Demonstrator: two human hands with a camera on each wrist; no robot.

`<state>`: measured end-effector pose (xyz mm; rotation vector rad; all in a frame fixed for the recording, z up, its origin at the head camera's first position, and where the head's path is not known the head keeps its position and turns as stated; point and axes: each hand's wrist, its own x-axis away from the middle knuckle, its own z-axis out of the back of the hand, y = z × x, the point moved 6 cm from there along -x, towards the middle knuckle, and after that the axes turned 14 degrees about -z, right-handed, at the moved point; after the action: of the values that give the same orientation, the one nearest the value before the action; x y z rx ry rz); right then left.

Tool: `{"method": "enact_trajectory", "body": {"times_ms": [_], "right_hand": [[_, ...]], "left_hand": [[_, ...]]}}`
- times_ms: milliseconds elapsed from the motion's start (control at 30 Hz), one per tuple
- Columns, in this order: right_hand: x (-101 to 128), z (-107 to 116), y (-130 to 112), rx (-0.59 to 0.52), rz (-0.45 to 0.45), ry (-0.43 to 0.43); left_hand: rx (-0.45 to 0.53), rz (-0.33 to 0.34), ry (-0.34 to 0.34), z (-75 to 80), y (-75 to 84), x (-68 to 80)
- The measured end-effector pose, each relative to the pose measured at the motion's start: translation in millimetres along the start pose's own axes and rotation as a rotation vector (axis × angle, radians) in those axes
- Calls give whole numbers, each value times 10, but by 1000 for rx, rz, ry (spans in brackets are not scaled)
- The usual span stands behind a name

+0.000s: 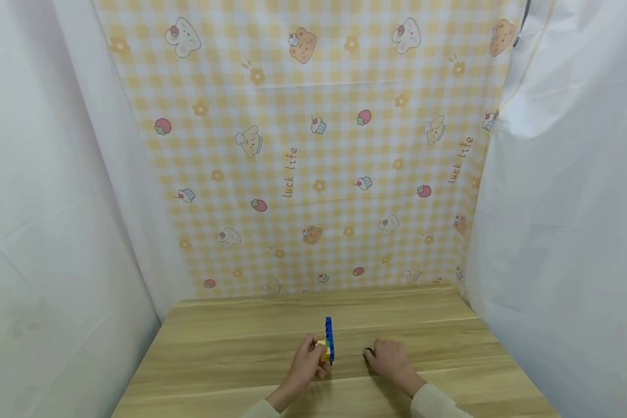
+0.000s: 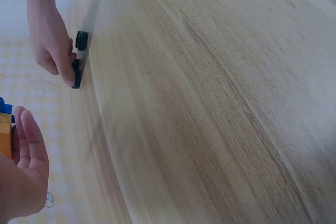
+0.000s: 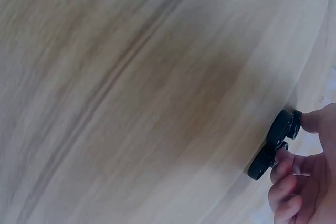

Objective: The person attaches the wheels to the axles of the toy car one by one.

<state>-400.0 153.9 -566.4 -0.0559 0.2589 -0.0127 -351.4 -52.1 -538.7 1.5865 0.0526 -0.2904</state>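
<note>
My left hand point(image 1: 303, 363) grips a toy brick assembly: a yellow brick point(image 1: 323, 350) with a long blue studded piece point(image 1: 330, 334) standing upright along its right side, and a bit of green between them. In the left wrist view, only part of the yellow brick point(image 2: 5, 139) shows beside the fingers. At the right, my right hand point(image 1: 390, 360) is down at the tabletop, with black toy wheels between thumb and fingers. The right wrist view shows several wheels grouped together, a large wheel point(image 3: 280, 128) and another wheel point(image 3: 260, 163) among them. Fingertips partly hide them.
The wood-grain table point(image 1: 230, 342) runs back to a yellow checked curtain point(image 1: 334, 157) with cartoon prints. White sheets hang on the left point(image 1: 47, 174) and right point(image 1: 559, 203) sides.
</note>
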Motion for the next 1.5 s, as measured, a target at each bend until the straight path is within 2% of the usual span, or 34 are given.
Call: {"method": "enact_trajectory", "body": {"times_ms": [100,200,367,567,833,1000,1100,1233,1300,1367,1433,1500], "right_hand": [[5,-12,-11,5,2,-31],[9,-13,-22,-8,22,-14],[1,-34,-58,-63,107,24],[3,-95,-102,-68,204,47],[-26,-104,-178,-120,159,-19],[-19,-95,-268,-109,199,-38],[-19,-104,-289,-97,221,-20],[-30,-111,-292,-135,224,-21],[-37,-106,-283,-180,209,-48],[-48,-86,-270,-269,182,-98],[-62,-55,-269,-418,164,-173],[-72,-20,-282,-612,149,-275]], "left_hand": [[-16,4,0,3,-76,-4],[-26,7,-5,8,-120,-3],[-52,11,2,39,-129,4],[-80,12,8,61,-120,21],[-83,19,10,88,-124,56],[-91,24,-5,57,-150,77],[-87,25,-17,33,-157,90],[-68,16,5,50,-151,100],[-77,15,16,64,-158,101],[-92,15,25,77,-162,100],[-102,11,35,84,-164,95],[-103,6,42,81,-169,85]]}}
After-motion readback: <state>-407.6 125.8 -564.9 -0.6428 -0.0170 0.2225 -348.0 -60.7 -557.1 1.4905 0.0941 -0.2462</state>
